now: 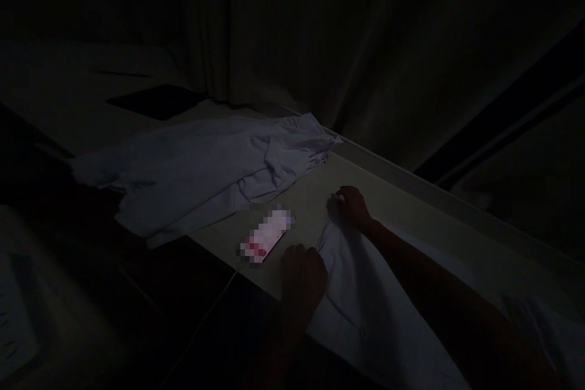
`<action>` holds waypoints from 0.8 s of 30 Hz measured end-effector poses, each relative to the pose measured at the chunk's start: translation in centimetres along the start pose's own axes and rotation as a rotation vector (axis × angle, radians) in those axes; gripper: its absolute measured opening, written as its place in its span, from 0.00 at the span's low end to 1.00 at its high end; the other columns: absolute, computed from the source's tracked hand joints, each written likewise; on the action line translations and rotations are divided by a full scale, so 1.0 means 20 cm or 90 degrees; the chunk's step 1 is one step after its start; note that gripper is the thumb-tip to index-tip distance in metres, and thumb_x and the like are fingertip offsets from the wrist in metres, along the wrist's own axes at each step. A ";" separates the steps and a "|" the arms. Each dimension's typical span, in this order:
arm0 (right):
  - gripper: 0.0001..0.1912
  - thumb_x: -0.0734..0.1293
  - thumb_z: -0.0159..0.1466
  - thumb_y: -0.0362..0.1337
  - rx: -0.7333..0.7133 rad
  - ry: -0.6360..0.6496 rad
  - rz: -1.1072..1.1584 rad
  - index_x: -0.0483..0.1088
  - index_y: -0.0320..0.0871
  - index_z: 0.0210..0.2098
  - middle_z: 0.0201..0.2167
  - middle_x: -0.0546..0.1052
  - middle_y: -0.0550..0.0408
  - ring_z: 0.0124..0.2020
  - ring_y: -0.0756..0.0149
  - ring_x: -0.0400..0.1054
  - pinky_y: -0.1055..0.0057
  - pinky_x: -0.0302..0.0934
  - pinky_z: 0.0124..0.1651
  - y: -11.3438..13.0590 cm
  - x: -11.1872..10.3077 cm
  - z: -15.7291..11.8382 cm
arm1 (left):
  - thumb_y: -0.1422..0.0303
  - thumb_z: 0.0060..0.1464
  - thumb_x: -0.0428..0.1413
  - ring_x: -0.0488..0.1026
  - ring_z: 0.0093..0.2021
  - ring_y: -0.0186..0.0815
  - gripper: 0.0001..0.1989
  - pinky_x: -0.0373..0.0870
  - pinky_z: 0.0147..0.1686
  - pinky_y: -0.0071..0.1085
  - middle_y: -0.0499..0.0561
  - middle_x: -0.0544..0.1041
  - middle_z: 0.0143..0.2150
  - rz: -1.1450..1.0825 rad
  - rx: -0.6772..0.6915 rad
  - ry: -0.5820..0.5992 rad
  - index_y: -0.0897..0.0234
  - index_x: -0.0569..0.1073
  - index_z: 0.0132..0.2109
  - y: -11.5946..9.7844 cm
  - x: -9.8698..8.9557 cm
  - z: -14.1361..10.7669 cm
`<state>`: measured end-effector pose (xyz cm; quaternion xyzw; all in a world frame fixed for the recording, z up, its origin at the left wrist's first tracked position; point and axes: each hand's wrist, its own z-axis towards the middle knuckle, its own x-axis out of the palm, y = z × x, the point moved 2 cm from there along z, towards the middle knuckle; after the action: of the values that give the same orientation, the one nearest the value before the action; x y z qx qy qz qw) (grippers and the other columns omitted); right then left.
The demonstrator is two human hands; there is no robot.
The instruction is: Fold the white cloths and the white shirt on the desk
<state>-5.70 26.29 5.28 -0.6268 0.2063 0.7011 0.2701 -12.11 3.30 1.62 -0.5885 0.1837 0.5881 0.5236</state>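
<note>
The light is very dim. A white cloth (365, 304), perhaps a garment, spreads over the pale surface (306, 198) and hangs past its near edge. My left hand (304, 274) is closed at the cloth's left edge, on the near side. Farther off, my right hand (354, 207) pinches the far corner of the same cloth, with the edge running between both hands. Just left of my left hand lies a phone (269, 234) with its screen lit and blurred out. A second white garment (205, 164), wrinkled at its right end, lies beyond the phone.
A thin cable (212, 304) runs down from the phone over the near edge. Behind the surface hang dark curtains (292, 30), with a low ledge (388, 164) along the back. A dark flat item (158, 102) lies at the far left. Pale bedding or cloth (18, 317) shows lower left.
</note>
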 end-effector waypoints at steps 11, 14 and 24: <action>0.28 0.50 0.72 0.46 -0.037 0.083 0.061 0.52 0.38 0.67 0.68 0.54 0.43 0.69 0.56 0.43 0.53 0.42 0.66 0.17 0.14 -0.35 | 0.64 0.62 0.44 0.68 0.42 0.45 0.20 0.59 0.43 0.43 0.60 0.73 0.35 0.042 0.021 0.023 0.66 0.77 0.30 0.01 0.02 0.01; 0.29 0.48 0.72 0.46 -0.006 0.064 0.098 0.49 0.41 0.68 0.69 0.51 0.47 0.70 0.56 0.39 0.49 0.40 0.67 0.16 0.11 -0.38 | 0.62 0.61 0.47 0.69 0.43 0.45 0.17 0.60 0.43 0.41 0.59 0.74 0.36 0.029 0.013 0.024 0.66 0.76 0.34 0.03 0.01 0.01; 0.27 0.57 0.69 0.47 0.250 -0.188 0.220 0.56 0.46 0.65 0.66 0.60 0.47 0.65 0.55 0.55 0.50 0.53 0.64 -0.25 -0.06 -1.44 | 0.65 0.63 0.43 0.74 0.39 0.34 0.16 0.65 0.39 0.29 0.52 0.79 0.40 -0.213 -0.093 0.041 0.63 0.74 0.41 0.18 0.02 0.06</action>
<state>19.63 11.84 2.92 -0.4096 0.3998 0.7670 0.2898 -15.65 3.14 0.02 -0.6659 0.0565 0.4851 0.5639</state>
